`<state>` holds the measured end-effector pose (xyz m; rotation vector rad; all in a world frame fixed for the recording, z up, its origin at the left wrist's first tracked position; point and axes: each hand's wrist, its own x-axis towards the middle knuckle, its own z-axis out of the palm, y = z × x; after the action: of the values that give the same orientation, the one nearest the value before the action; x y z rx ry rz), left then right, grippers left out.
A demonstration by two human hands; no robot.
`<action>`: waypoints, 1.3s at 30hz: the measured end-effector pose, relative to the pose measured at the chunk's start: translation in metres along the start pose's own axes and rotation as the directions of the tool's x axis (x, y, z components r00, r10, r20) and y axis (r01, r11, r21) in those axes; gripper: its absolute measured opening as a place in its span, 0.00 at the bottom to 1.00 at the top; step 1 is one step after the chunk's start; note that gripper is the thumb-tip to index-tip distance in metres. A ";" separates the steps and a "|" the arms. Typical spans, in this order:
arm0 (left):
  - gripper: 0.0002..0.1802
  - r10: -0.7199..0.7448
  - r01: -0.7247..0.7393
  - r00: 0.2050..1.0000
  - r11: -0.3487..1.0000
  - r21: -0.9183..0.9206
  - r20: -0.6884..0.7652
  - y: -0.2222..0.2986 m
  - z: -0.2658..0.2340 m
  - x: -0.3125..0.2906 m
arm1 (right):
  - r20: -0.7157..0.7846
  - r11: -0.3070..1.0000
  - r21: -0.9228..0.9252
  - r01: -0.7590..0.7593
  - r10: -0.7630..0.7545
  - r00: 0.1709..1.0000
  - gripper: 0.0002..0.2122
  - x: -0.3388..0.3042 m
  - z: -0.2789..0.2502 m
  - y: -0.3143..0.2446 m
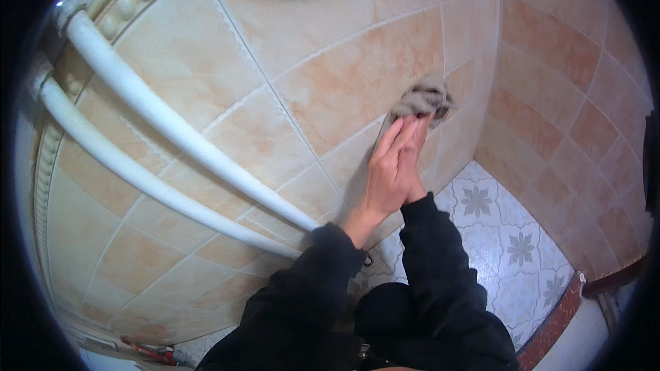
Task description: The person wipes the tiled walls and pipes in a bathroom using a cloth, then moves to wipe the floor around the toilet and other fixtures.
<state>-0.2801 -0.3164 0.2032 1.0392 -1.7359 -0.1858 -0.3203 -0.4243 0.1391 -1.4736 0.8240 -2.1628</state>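
A crumpled grey-beige rag is up against the tiled wall near the corner, slightly blurred. My right hand grips it at the fingertips; much of this hand is hidden behind the left one. My left hand lies along the right, palm side pressed to it, and its fingertips reach the rag's lower edge. Both hands point up and away from me, with the black sleeves ending at the wrists.
Two white pipes slant across the wall on the left, from metal fittings at upper left. Another tiled wall meets this one at the right. Below is a patterned floor, bordered by a dark red edge.
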 end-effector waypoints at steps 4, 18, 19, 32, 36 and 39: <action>0.28 0.070 -0.071 0.976 0.997 -0.001 -0.205 0.003 -0.019 -0.043 | 0.048 0.920 -0.233 0.315 -0.313 0.949 0.30 -0.025 0.021 -0.043; 0.37 0.551 -0.322 0.719 0.804 0.501 -0.423 0.067 -0.104 0.057 | 0.316 0.761 0.148 0.632 -0.642 0.699 0.26 0.115 0.095 -0.230; 0.36 0.552 -0.359 0.731 0.812 0.461 -0.401 0.070 -0.104 0.071 | 0.252 0.762 0.114 0.637 -0.642 0.724 0.25 0.127 0.097 -0.229; 0.22 0.316 -0.312 0.949 0.944 0.107 -0.017 0.010 0.015 0.085 | -0.042 0.935 -0.172 0.310 -0.321 0.946 0.33 0.103 0.007 -0.002; 0.22 0.224 -0.222 0.974 0.970 0.097 -0.012 -0.014 0.021 0.021 | -0.067 0.999 -0.045 -0.014 0.011 0.998 0.34 0.031 0.005 0.014; 0.26 0.278 -0.262 0.951 0.957 0.122 -0.138 -0.012 0.006 -0.004 | 0.065 0.972 -0.141 0.188 -0.180 0.982 0.31 0.018 0.012 -0.024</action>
<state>-0.2784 -0.3224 0.1909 0.8525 -1.7390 0.1553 -0.3161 -0.4198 0.1710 -1.7339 0.8756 -2.2258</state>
